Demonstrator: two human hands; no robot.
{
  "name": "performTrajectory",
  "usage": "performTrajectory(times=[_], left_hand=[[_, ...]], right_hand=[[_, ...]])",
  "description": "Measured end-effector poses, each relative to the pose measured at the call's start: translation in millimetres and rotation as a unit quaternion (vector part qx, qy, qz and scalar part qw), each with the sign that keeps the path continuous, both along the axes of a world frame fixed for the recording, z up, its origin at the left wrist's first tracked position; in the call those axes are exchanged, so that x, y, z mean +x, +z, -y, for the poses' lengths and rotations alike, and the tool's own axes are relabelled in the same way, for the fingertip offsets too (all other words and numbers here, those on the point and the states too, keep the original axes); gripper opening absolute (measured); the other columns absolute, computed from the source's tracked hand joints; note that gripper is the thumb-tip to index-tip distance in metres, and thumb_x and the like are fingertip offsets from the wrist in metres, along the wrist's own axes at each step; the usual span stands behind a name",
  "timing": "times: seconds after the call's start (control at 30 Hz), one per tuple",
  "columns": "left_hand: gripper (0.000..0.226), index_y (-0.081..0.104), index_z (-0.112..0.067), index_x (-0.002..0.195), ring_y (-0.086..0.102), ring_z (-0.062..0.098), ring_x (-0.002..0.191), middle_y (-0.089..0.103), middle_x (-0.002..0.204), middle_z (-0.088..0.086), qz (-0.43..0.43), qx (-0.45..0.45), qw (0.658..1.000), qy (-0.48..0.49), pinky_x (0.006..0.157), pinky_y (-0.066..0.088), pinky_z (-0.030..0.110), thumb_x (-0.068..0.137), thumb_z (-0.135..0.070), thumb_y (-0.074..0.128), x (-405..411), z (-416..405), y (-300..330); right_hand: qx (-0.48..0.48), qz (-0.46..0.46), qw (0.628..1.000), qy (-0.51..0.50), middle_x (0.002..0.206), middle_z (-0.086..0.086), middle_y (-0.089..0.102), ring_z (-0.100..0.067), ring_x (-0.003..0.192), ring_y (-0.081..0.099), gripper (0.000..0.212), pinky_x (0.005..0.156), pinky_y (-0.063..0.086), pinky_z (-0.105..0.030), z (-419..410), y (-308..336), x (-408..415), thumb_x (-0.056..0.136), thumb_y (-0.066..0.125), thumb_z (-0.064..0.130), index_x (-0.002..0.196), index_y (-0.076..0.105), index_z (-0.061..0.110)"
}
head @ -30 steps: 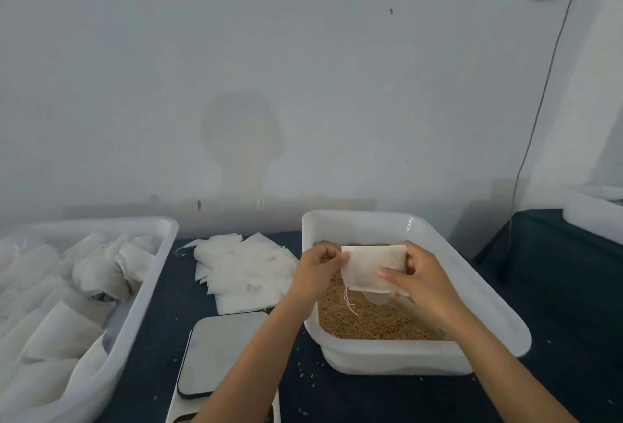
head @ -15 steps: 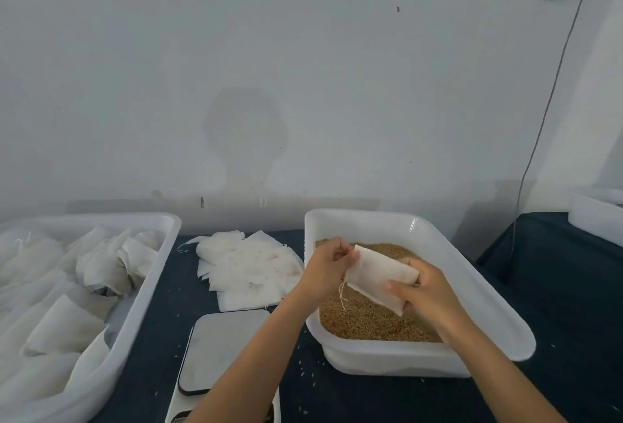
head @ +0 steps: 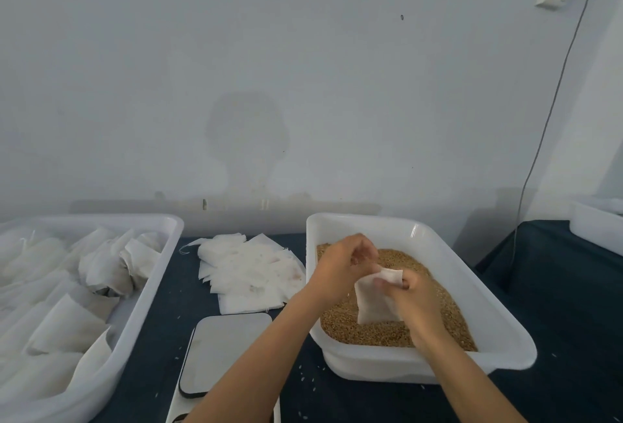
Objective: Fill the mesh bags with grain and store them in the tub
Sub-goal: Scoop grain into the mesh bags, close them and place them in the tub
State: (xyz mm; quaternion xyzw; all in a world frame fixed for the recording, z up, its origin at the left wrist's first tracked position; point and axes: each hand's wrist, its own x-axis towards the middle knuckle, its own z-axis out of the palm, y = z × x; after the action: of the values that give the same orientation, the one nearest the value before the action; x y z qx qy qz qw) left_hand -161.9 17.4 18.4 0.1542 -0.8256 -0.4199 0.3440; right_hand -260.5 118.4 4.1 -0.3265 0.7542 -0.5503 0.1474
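Over the grain bin point(head: 438, 247) we pinch the mesh bag point(head: 374, 301) mouth in our left hand point(head: 340, 271) and right hand point(head: 414, 298), likely spreading it to scoop grain point(head: 340, 325).

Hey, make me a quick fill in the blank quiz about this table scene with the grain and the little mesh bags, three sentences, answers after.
1. Both hands hold one mesh bag above the tub of ____.
2. The loose pile of empty bags lies on the dark cloth between the two white ____.
3. The scale sits to the ____ of the grain tub.

Missing words: grain; tubs; left
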Motion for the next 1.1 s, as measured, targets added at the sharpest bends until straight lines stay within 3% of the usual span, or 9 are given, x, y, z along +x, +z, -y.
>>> performTrajectory(times=[0.1,0.23,0.43,0.57,0.63,0.73,0.83,0.97,1.1], left_hand=[[0.020,0.056,-0.020,0.098,0.058,0.005,0.088,0.062,0.097,-0.006,-0.008,0.072,0.997,0.026,0.077,0.047,0.013,0.083,-0.019,0.071,9.5,6.8,-9.8],[0.011,0.063,-0.011,0.089,0.063,0.020,0.086,0.067,0.093,0.009,-0.037,0.096,0.994,0.037,0.082,0.051,0.032,0.083,-0.016,0.070,19.2,5.0,-15.9],[0.016,0.057,-0.012,0.075,0.057,0.012,0.071,0.061,0.073,-0.004,-0.092,0.044,0.989,0.105,0.069,0.047,0.026,0.089,-0.016,0.063,40.1,3.0,-6.4],[0.007,0.058,-0.014,0.089,0.061,0.013,0.076,0.064,0.081,0.002,-0.171,0.090,0.973,0.124,0.071,0.049,0.025,0.088,-0.013,0.064,73.3,5.7,2.1],[0.011,0.058,-0.019,0.087,0.060,0.013,0.073,0.063,0.079,-0.001,-0.186,0.088,0.966,0.155,0.067,0.048,0.020,0.086,-0.012,0.067,94.0,10.2,4.0],[0.008,0.062,-0.016,0.081,0.054,0.011,0.065,0.061,0.070,-0.005,-0.175,0.083,0.961,0.198,0.060,0.043,0.017,0.086,-0.013,0.066,127.9,18.6,-0.7],[0.010,0.061,-0.006,0.081,0.058,0.020,0.066,0.063,0.075,0.008,-0.161,0.100,0.960,0.208,0.060,0.046,0.028,0.088,-0.012,0.064,158.6,26.2,-15.4],[0.025,0.051,-0.014,0.067,0.052,0.010,0.057,0.053,0.059,-0.008,-0.133,0.121,0.955,0.237,0.054,0.044,0.024,0.087,-0.009,0.064,182.5,32.6,-40.0],[0.025,0.049,-0.012,0.068,0.052,0.008,0.058,0.050,0.061,-0.002,-0.086,0.140,0.954,0.252,0.054,0.049,0.022,0.087,-0.007,0.064,190.8,36.3,-63.1]], right_hand=[[-0.096,0.154,0.983,0.008,0.088,-0.008,0.068,-0.024,0.083,0.065,0.009,0.074,0.055,-0.041,0.9,3.6,-3.3,0.081,0.071,0.012,0.086,0.064,0.013],[-0.158,0.230,0.960,0.020,0.092,-0.011,0.069,-0.029,0.085,0.066,0.015,0.078,0.054,-0.051,4.4,9.8,-1.1,0.079,0.072,0.009,0.092,0.065,0.010],[-0.181,0.182,0.964,0.063,0.075,0.000,0.072,-0.018,0.074,0.067,0.011,0.053,0.053,-0.031,13.1,23.2,22.4,0.078,0.073,0.010,0.086,0.066,0.013],[-0.203,0.208,0.949,0.125,0.088,-0.007,0.072,-0.024,0.087,0.066,0.016,0.078,0.054,-0.044,29.5,34.0,57.1,0.079,0.071,0.009,0.095,0.067,0.009],[-0.214,0.233,0.936,0.157,0.089,-0.009,0.072,-0.024,0.085,0.067,0.019,0.078,0.054,-0.042,40.9,33.6,80.9,0.080,0.071,0.007,0.098,0.066,0.005],[-0.207,0.214,0.940,0.170,0.085,-0.006,0.072,-0.019,0.079,0.067,0.012,0.066,0.053,-0.030,58.6,23.7,115.5,0.080,0.072,0.011,0.090,0.066,0.010],[-0.160,0.159,0.962,0.156,0.089,-0.004,0.070,-0.017,0.084,0.065,0.014,0.068,0.052,-0.028,75.4,7.4,140.7,0.079,0.074,0.017,0.089,0.065,0.016],[-0.132,0.123,0.965,0.189,0.081,0.000,0.069,-0.012,0.077,0.066,0.011,0.061,0.051,-0.016,89.3,-17.9,159.9,0.080,0.073,0.014,0.086,0.065,0.014],[-0.061,0.043,0.979,0.187,0.076,0.002,0.062,-0.009,0.071,0.059,0.013,0.055,0.046,-0.011,96.8,-40.7,164.7,0.082,0.071,0.019,0.080,0.059,0.014]])
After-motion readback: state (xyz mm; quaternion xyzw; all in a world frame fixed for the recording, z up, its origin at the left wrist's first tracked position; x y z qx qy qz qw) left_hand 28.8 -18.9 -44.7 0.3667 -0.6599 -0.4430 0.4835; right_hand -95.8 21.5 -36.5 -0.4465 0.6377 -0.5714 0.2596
